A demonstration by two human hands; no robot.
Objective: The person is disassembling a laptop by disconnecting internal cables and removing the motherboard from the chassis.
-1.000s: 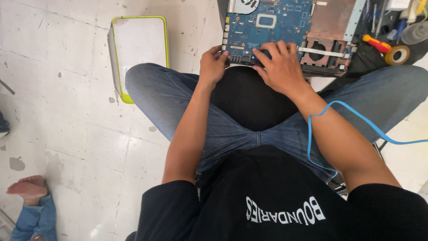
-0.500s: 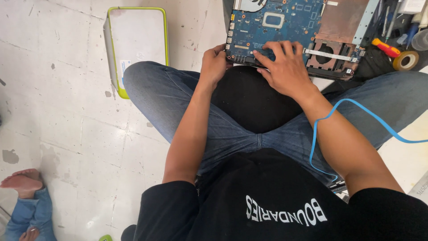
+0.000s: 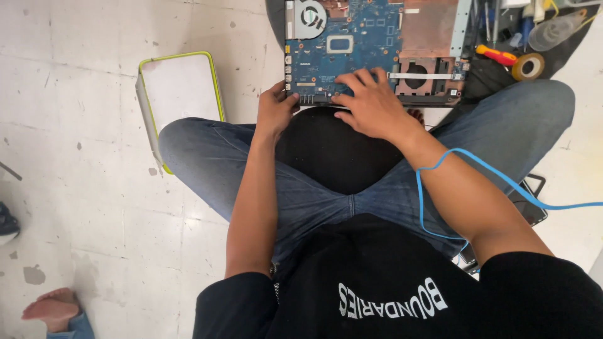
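The person sits cross-legged on the tiled floor [image 3: 94, 207], seen from above, with an opened laptop chassis [image 3: 377, 53] lying at the top centre of the frame, just beyond the knees. Its blue circuit board [image 3: 352, 44] is exposed, with a round cooling fan [image 3: 309, 14] at its upper left corner and a copper-coloured plate [image 3: 430, 28] to the right of the board.

The left hand [image 3: 275, 110] curls around the chassis's near left corner, fingers wrapped narrow against the edge, holding it. The right hand [image 3: 370, 103] lies flat on the board's lower edge with the fingers spread wide, pressing down rather than pinching anything; whether something small sits under the fingertips I cannot tell. A blue coiled cord [image 3: 477, 169] loops from the right forearm and runs off the right edge of the frame.

To the left of the chassis, well apart, a white tray with a yellow-green rim [image 3: 179, 94] rests on the floor. In the upper right corner lie a red-handled screwdriver [image 3: 496, 54], a roll of tape [image 3: 527, 66] and a clear plastic bottle [image 3: 553, 30], close together. Another person's bare foot [image 3: 53, 307] shows at the lower left corner.
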